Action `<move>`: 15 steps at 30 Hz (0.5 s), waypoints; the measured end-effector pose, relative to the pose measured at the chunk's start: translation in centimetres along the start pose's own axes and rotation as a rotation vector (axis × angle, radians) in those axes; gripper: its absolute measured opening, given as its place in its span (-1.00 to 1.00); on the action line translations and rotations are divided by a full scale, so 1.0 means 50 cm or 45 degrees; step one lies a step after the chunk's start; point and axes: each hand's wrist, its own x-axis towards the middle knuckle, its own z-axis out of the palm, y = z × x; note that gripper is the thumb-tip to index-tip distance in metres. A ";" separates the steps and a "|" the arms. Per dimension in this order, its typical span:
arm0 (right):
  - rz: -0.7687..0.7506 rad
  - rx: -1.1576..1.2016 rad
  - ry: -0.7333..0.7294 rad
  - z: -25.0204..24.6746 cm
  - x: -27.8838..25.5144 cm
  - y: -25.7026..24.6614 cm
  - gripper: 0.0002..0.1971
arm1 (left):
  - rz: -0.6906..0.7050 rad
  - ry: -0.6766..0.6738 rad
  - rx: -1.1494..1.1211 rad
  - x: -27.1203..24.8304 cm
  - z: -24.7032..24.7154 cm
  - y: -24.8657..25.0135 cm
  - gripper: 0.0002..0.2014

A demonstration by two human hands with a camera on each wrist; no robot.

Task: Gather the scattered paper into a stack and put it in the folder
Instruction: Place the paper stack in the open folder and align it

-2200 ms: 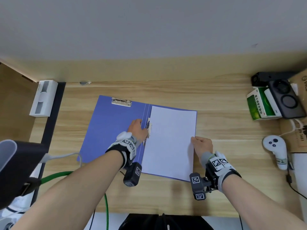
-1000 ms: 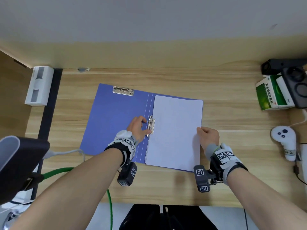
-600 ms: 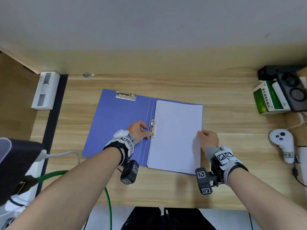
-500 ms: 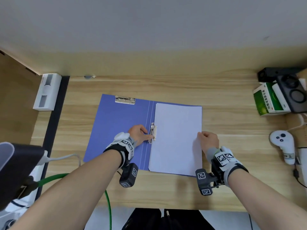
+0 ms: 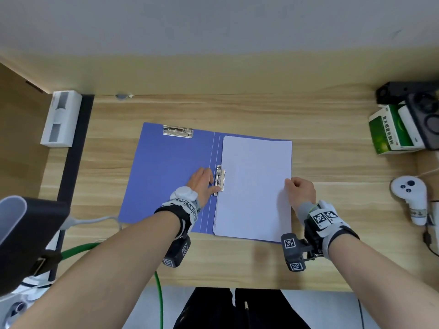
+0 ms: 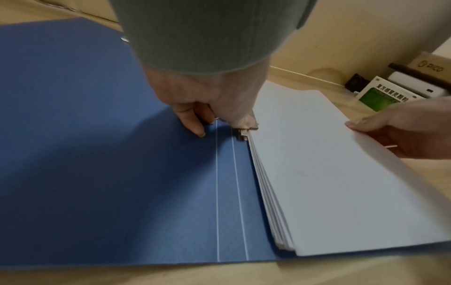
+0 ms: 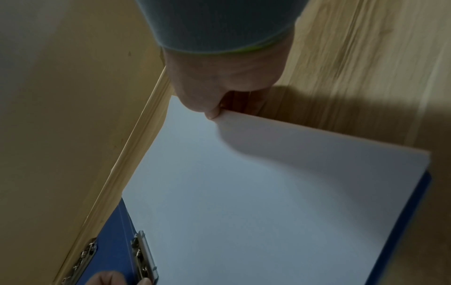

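A blue folder (image 5: 171,176) lies open on the wooden desk. The white paper stack (image 5: 255,186) rests on its right half, with the left edge at the spine clip (image 5: 219,180). My left hand (image 5: 204,184) sits at the spine, its thumb on the near end of the clip (image 6: 245,132) and its fingers curled down onto the folder (image 6: 97,154). At the right edge of the stack (image 7: 244,192), my right hand (image 5: 299,189) pinches the paper (image 6: 329,164), thumb on top. A second clip (image 5: 177,131) sits at the top of the left cover.
A white box (image 5: 61,118) stands at the far left. At the right lie a green-and-white carton (image 5: 392,129), black devices (image 5: 418,108) and a white controller (image 5: 409,193). A green cable (image 5: 159,295) hangs off the near desk edge.
Both hands keep their places at the clip and the paper's right edge. The stack has squared up with the folder's right half. The head view shifted slightly.
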 end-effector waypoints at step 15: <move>0.100 0.071 -0.100 -0.019 -0.036 -0.032 -0.87 | -0.184 -0.112 0.016 -0.041 -0.043 -0.009 -0.58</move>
